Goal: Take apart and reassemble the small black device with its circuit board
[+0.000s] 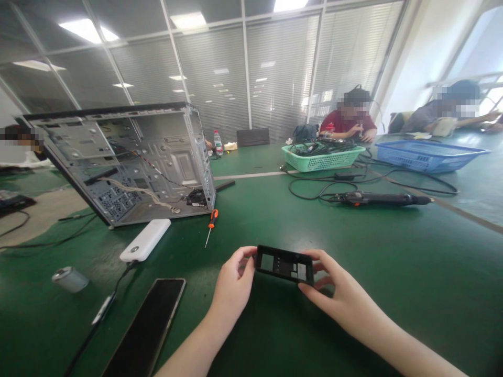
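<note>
Between my two hands I hold a black rectangular plastic frame (288, 266) with cut-out openings, raised a little over the green table. My left hand (236, 280) pinches its left end between thumb and fingers. Its right end is gripped by my right hand (330, 285), thumb at the lower edge and fingers at the upper corner. Beyond my left hand lies an orange-and-black screwdriver (212, 222), its shaft pointing toward me. An open computer case (157, 162) stands behind it, with loose wires inside.
Left of my arms are a dark phone (147, 327), a white power bank (145, 241) with a cable, and a metal cylinder (70, 279). A black electric screwdriver (383, 199) lies at right. Behind it stand a green basket (324, 159) and a blue basket (428, 157). Two people sit beyond.
</note>
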Demonstrator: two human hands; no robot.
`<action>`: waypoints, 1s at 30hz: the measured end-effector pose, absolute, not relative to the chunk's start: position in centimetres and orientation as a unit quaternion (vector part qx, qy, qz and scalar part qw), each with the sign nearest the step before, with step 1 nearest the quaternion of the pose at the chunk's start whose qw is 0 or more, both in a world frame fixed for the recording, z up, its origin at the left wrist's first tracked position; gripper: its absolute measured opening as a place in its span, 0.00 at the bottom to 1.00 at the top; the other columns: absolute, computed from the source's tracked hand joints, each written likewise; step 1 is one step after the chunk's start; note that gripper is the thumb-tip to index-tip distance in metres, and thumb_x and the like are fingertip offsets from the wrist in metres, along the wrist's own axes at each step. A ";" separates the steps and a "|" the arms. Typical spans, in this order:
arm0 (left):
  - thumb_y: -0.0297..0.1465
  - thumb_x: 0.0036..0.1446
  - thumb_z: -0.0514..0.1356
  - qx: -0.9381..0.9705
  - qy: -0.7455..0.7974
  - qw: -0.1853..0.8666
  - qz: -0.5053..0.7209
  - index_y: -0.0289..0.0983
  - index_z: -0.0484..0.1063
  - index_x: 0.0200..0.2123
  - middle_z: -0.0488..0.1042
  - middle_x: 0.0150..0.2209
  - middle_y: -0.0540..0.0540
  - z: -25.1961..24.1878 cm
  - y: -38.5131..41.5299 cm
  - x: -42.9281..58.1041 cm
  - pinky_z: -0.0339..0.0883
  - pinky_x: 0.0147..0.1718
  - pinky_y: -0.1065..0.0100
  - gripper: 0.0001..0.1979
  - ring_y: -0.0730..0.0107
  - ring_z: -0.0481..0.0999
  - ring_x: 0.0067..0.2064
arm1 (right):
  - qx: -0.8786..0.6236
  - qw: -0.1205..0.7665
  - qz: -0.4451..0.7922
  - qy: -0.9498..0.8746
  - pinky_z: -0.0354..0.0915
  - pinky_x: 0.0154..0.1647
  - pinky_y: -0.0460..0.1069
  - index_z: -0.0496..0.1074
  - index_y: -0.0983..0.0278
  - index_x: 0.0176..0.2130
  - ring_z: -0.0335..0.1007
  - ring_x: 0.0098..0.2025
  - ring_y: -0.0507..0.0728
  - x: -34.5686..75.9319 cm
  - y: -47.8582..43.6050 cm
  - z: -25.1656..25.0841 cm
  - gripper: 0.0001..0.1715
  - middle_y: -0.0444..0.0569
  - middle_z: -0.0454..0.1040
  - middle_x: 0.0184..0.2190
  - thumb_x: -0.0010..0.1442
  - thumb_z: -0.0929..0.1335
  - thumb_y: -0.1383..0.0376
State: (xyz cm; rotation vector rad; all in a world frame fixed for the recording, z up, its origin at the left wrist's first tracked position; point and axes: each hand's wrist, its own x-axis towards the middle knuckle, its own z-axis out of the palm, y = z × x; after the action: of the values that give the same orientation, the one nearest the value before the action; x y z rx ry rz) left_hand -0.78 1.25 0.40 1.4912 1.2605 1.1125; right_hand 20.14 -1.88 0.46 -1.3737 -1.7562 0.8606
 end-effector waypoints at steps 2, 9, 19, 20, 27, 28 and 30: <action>0.30 0.58 0.53 0.610 0.502 0.426 0.441 0.36 0.72 0.46 0.76 0.45 0.42 0.2 1.3 -0.9 0.70 0.44 0.61 0.14 0.61 0.76 0.44 | -0.532 0.361 0.278 -0.713 0.68 0.40 0.53 0.60 0.61 0.48 0.66 0.41 0.58 20.2 -2.0 0.3 0.20 0.52 0.65 0.45 0.55 0.64 0.62; 0.28 0.59 0.53 0.649 0.487 0.392 0.434 0.44 0.68 0.54 0.71 0.54 0.45 0.2 0.8 -0.7 0.69 0.46 0.61 0.20 0.61 0.73 0.49 | -0.501 0.385 0.079 -0.771 0.66 0.45 0.54 0.56 0.61 0.47 0.63 0.50 0.60 20.4 -1.7 -0.4 0.18 0.53 0.62 0.49 0.55 0.59 0.69; 0.24 0.57 0.53 0.722 0.408 0.373 0.416 0.46 0.68 0.55 0.68 0.50 0.45 1.2 -0.1 -0.3 0.68 0.43 0.67 0.23 0.67 0.72 0.43 | -0.529 0.336 0.087 -0.775 0.66 0.41 0.52 0.58 0.59 0.51 0.66 0.46 0.59 20.4 -2.0 0.1 0.22 0.50 0.64 0.47 0.56 0.60 0.67; 0.24 0.57 0.53 0.724 0.407 0.371 0.415 0.46 0.67 0.56 0.68 0.49 0.44 1.2 -0.1 -0.2 0.68 0.43 0.67 0.23 0.66 0.71 0.44 | -0.529 0.331 0.080 -0.777 0.66 0.41 0.52 0.59 0.59 0.50 0.66 0.46 0.59 20.4 -2.1 0.2 0.20 0.49 0.65 0.46 0.57 0.62 0.65; 0.28 0.59 0.51 0.730 0.453 0.337 0.386 0.45 0.67 0.55 0.72 0.43 0.45 0.9 0.0 -0.2 0.67 0.30 0.71 0.21 0.68 0.71 0.36 | -0.539 0.319 0.020 -0.779 0.65 0.34 0.53 0.66 0.61 0.41 0.68 0.40 0.62 20.3 -2.5 1.1 0.15 0.52 0.70 0.39 0.59 0.65 0.54; 0.27 0.59 0.51 0.726 0.471 0.325 0.381 0.45 0.67 0.55 0.72 0.42 0.45 0.9 0.0 -0.2 0.66 0.28 0.71 0.21 0.68 0.71 0.35 | -0.546 0.323 0.012 -0.773 0.65 0.35 0.53 0.66 0.61 0.42 0.68 0.40 0.63 20.9 -2.7 1.2 0.17 0.53 0.71 0.39 0.59 0.64 0.53; 0.26 0.58 0.51 0.712 0.503 0.310 0.380 0.43 0.69 0.53 0.73 0.40 0.46 0.8 0.0 -0.2 0.64 0.27 0.71 0.20 0.68 0.71 0.33 | -0.573 0.337 0.003 -0.747 0.65 0.36 0.55 0.67 0.60 0.45 0.69 0.41 0.65 23.1 -3.3 1.0 0.21 0.53 0.71 0.42 0.58 0.63 0.50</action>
State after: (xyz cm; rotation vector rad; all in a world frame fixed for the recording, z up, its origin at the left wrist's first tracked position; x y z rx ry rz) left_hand -0.16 0.01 0.83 1.8796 1.3277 1.0035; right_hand 23.09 -3.29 0.97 -1.4928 -1.9467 0.0090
